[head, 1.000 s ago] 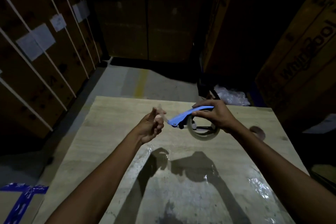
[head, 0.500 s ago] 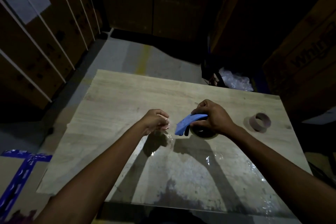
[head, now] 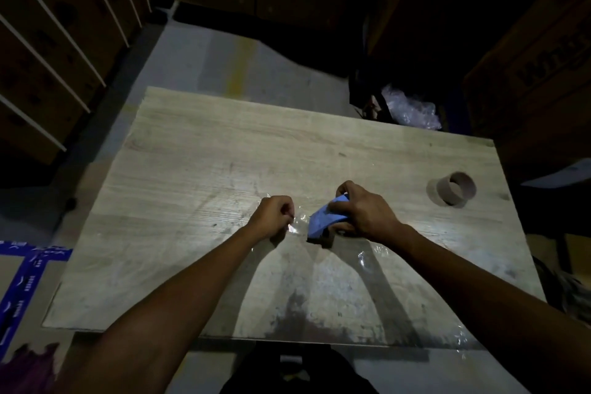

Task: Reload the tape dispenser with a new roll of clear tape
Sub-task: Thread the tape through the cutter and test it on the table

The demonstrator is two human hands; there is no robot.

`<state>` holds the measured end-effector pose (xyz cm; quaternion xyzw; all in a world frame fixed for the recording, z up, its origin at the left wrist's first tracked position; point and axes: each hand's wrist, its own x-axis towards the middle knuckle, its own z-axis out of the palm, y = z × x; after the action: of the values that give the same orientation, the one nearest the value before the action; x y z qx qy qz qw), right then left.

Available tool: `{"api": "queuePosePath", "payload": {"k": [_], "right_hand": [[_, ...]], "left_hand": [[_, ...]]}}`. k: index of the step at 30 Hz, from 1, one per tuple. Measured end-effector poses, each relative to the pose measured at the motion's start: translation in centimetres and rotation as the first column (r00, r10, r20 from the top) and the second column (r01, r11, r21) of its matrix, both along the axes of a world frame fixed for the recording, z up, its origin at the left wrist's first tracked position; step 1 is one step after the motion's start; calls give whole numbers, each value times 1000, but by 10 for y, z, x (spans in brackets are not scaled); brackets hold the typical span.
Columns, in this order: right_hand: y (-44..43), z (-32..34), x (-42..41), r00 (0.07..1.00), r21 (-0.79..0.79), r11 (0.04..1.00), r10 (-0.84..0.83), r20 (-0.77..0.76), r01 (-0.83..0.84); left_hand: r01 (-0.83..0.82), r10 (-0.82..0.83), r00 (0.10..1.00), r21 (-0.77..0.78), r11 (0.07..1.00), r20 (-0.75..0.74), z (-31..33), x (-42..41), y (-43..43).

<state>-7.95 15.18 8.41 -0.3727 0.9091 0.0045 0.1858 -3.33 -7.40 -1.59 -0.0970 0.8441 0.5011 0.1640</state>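
Fingers (head: pixel 289 220) of the left hand (head: pixel 271 217) are pinching the free end of clear tape (head: pixel 299 227); the right hand (head: pixel 364 213) is clamping the blue tape dispenser (head: pixel 323 221) down on the desk (head: pixel 208 150). Judging by this, the new roll is seated — threading and trimming are remaining. An empty cardboard core (head: pixel 454 189) is sitting well apart. The tape is glinting, wrinkled — the roll itself mostly hidden.

The scene is dim, the surrounding brown cardboard boxes (head: pixel 540 83) nearly black. Light falls from above and behind, brightening the pale wooden tabletop (head: pixel 224 150) just beyond the fingers (head: pixel 287 211) and casting long forearm shadows toward the viewer. Crinkled clear tape (head: pixel 299 227) glints between the fingertips. Wide-angle distortion bends the edges; details look soft.
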Motion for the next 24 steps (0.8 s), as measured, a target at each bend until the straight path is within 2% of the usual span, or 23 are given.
{"api": "queuePosePath", "payload": {"k": [3, 6, 9, 12, 13, 15, 17, 19, 21, 22, 24], "right_hand": [[-1, -4, 2, 1000, 34, 999, 20, 11, -20], [-4, -6, 3, 999, 53, 998, 33, 6, -34], [-6, -5, 2, 999, 63, 997, 52, -9, -51], [-10, -5, 1, 997, 73, 995, 75, -18, -73], [-12, -5, 1, 996, 77, 993, 86, -17, -85], [-15, -5, 1, 995, 82, 991, 103, -18, -101], [-17, -3, 1, 994, 83, 991, 109, -32, -106], [-17, -3, 1, 992, 84, 990, 118, -36, -114], [-19, -3, 1, 990, 90, 987, 136, -44, -132], [-19, -3, 1, 988, 94, 985, 148, -48, -143], [-21, -4, 1, 984, 96, 982, 170, -55, -165]], "left_hand": [[35, -38, 999, -68, 997, -38, -6, 3, 3], [139, -154, 985, -178, 974, -74, -10, 2, 6], [227, -263, 961, -310, 923, -81, -14, 3, 10], [228, -302, 948, -452, 862, -97, -19, 11, 19], [223, -323, 941, -534, 815, -101, -22, 14, 22], [240, -421, 903, -709, 663, -88, -24, 18, 23], [237, -494, 865, -795, 559, -89, -25, 19, 21], [287, -585, 806, -808, 515, -87, -34, 21, 17], [382, -702, 710, -809, 446, -52, -44, 31, 13], [428, -730, 683, -791, 437, -34, -47, 38, 11], [466, -718, 695, -739, 486, -34, -53, 51, 5]]}}
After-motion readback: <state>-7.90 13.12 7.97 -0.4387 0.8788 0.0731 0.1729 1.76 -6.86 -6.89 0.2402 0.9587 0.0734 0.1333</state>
